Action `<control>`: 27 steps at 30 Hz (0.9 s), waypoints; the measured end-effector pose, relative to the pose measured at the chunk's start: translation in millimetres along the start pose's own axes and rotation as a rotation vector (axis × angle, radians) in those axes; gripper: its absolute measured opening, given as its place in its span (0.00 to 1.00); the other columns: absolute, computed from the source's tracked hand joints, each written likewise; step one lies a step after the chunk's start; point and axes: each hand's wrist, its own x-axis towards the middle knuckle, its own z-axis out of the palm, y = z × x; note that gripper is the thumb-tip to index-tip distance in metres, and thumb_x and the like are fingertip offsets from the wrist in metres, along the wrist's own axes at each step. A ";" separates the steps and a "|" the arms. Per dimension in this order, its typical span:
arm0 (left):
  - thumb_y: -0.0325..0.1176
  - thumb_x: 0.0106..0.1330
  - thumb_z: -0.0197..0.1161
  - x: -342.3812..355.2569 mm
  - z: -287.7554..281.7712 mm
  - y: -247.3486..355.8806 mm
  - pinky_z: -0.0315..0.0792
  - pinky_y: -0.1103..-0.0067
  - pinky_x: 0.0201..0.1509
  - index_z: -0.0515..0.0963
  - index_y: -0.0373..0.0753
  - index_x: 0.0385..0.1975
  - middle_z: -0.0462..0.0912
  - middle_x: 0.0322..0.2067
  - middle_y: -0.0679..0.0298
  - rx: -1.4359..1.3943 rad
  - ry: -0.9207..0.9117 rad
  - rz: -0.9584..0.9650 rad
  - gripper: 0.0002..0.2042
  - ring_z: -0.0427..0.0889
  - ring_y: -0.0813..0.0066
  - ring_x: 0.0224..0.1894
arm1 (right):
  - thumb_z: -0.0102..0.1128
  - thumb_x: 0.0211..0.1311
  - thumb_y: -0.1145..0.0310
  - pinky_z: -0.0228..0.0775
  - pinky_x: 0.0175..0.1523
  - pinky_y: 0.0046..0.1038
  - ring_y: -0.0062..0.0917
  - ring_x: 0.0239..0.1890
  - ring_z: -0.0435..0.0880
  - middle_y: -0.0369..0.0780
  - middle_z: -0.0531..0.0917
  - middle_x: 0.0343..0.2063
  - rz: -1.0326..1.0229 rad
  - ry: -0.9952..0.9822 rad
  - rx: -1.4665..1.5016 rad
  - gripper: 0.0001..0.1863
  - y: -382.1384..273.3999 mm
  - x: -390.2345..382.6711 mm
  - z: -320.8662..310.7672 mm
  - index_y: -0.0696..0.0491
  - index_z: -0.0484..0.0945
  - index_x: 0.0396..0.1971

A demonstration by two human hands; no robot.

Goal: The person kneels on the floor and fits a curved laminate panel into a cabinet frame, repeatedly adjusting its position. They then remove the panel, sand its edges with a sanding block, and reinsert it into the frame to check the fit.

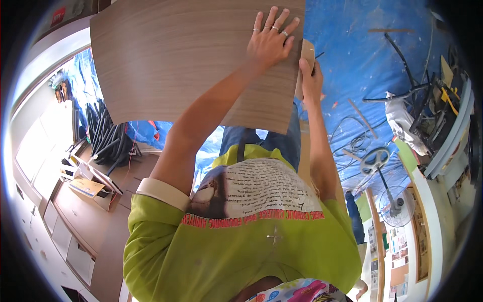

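A large wood-grain board (176, 65) in grey-brown lies in front of me, its near edge just ahead of my waist. My left hand (271, 43) rests flat on its top near the right edge, fingers spread, with rings on several fingers. At that right edge my right hand (312, 80) is closed, thumb up, around a tan flat piece (307, 53) against the board's side. Whether this is a strip, a sheet or a block I cannot make out. A thin dark tip pokes out beside the fingers. The board's underside is hidden.
Blue tarp (347, 45) covers the floor. A standing fan (396, 204), cables (352, 133) and a heap of tools and black parts (440, 108) lie to the right. Black tubes (105, 133) are bundled at left, near a brown surface (75, 191). Another person's leg (354, 216) shows behind at right.
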 end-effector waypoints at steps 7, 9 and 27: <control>0.43 0.73 0.50 15.0 -11.0 6.7 0.42 0.52 0.80 0.65 0.46 0.72 0.58 0.74 0.55 -0.046 -0.061 0.065 0.27 0.50 0.53 0.78 | 0.64 0.67 0.55 0.74 0.49 0.31 0.29 0.44 0.82 0.45 0.86 0.43 0.056 -0.073 0.047 0.25 -45.6 116.6 15.4 0.63 0.79 0.51; 0.43 0.73 0.50 11.0 -9.7 4.0 0.42 0.52 0.80 0.65 0.46 0.72 0.58 0.74 0.55 -0.032 -0.103 0.026 0.27 0.50 0.53 0.78 | 0.64 0.67 0.54 0.74 0.50 0.31 0.29 0.45 0.82 0.45 0.86 0.44 0.026 -0.112 0.049 0.26 -35.9 99.0 14.3 0.62 0.78 0.52; 0.44 0.74 0.49 6.5 -3.2 0.8 0.42 0.51 0.80 0.65 0.47 0.72 0.58 0.75 0.56 -0.030 -0.104 0.001 0.27 0.49 0.54 0.79 | 0.65 0.66 0.52 0.71 0.54 0.31 0.30 0.48 0.81 0.48 0.84 0.47 0.071 -0.042 -0.016 0.30 -6.2 -27.2 -11.3 0.64 0.77 0.54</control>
